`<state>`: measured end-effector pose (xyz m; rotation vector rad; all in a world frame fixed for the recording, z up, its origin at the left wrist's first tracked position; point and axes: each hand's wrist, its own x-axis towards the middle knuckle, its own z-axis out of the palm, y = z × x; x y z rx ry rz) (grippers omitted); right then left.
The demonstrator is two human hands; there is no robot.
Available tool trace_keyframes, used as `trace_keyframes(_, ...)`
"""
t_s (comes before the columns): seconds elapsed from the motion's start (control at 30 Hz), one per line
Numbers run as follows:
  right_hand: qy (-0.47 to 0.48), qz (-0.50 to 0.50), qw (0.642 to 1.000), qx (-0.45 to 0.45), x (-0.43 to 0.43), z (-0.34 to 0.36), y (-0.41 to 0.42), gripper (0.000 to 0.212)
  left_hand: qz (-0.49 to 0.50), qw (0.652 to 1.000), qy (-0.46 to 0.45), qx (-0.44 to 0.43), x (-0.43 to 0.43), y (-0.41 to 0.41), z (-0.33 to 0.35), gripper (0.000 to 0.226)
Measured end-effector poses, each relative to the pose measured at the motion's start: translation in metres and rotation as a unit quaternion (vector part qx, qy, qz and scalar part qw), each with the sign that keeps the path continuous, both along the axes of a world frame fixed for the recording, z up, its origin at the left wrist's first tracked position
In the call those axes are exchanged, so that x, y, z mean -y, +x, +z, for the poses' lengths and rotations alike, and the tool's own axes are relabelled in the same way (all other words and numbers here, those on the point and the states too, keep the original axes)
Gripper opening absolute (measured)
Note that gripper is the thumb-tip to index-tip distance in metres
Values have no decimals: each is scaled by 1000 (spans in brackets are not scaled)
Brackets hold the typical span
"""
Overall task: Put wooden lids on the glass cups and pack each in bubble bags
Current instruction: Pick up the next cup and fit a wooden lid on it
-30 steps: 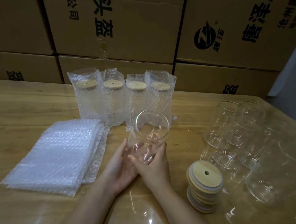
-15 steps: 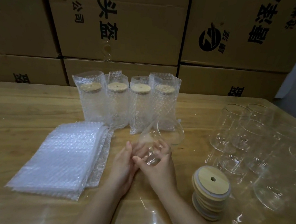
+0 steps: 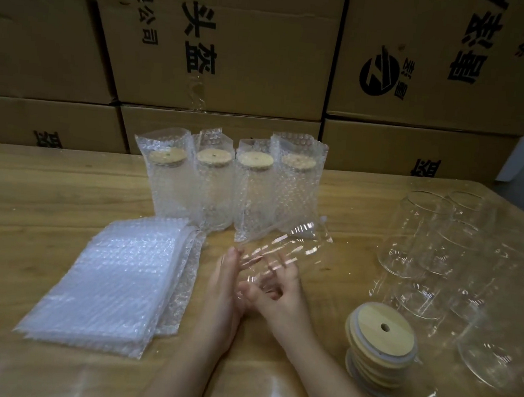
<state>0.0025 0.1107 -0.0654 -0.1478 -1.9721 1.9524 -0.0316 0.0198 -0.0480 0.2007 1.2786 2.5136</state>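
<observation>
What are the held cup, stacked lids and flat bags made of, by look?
Held cup: clear glossy glass, see-through with bright glints.
Stacked lids: pale matte wood, maybe bamboo; whitish rim ring, possibly silicone.
Flat bags: translucent plastic bubble wrap, rows of bubbles.

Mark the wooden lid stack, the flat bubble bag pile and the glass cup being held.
wooden lid stack [image 3: 370,336]: head view, top lid's face.
bubble bag pile [image 3: 118,280]: head view, top bag's middle.
held glass cup [image 3: 291,244]: head view, tilted side wall.
</observation>
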Motion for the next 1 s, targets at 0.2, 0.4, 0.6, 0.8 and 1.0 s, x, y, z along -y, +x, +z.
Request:
trace_keyframes(0.2,-181,-2,983,-28,-6,4,0,73,134,959,-169,-184,3,2,-2,44)
trace_keyframes(0.4,-242,-66,965,-74,-10,5,0,59,95,899,-260,-339,0,12,-10,54)
trace_keyframes(0.6,-232,-30,972,-36,-10,9,-4,71,118,808,-336,-470,-2,14,-4,64)
trace_keyframes(0.8,-173,6,984,-50,-5,8,0,65,145,683,-375,-610,-1,12,1,42)
trace_keyframes(1.0,-65,-30,993,-94,1,10,5,42,154,743,-382,-528,-4,13,2,43)
